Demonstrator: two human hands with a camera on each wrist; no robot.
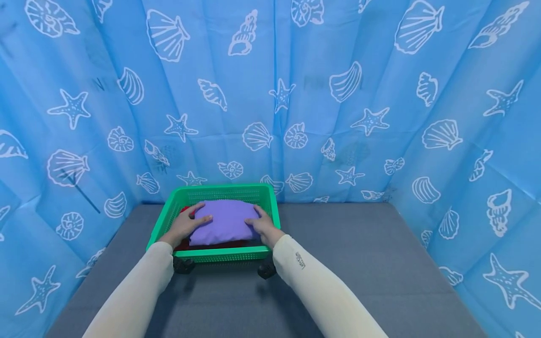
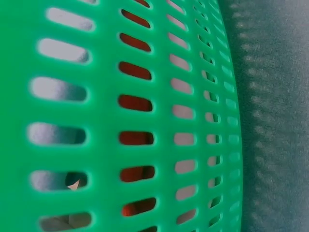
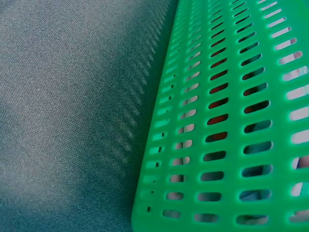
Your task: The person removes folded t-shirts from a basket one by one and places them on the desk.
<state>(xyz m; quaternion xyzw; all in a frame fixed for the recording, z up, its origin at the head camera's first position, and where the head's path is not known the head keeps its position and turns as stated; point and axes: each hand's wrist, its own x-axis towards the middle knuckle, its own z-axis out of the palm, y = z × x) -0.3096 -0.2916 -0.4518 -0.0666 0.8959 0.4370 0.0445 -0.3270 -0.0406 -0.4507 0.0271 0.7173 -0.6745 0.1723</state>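
Observation:
In the head view, a folded purple cloth (image 1: 226,220) lies in a green plastic basket (image 1: 228,253) with slotted walls. My left hand (image 1: 186,224) grips the cloth's left side, thumb over the top. On the opposite side my right hand (image 1: 264,225) holds it the same way, its thumb lying on the purple surface. Red cloth (image 1: 182,245) shows beneath and to the left of the purple one. Both wrist views look at the outside of the basket wall (image 2: 104,113), (image 3: 231,140), so the fingers are hidden there; bits of red appear through the slots.
The basket stands on a grey cloth-covered table (image 1: 351,263), near its back edge. Behind and on both sides hangs a blue curtain (image 1: 262,117) with white shells and starfish. Black wrist-camera mounts (image 1: 183,266) sit under the wrists, close to the basket's front wall.

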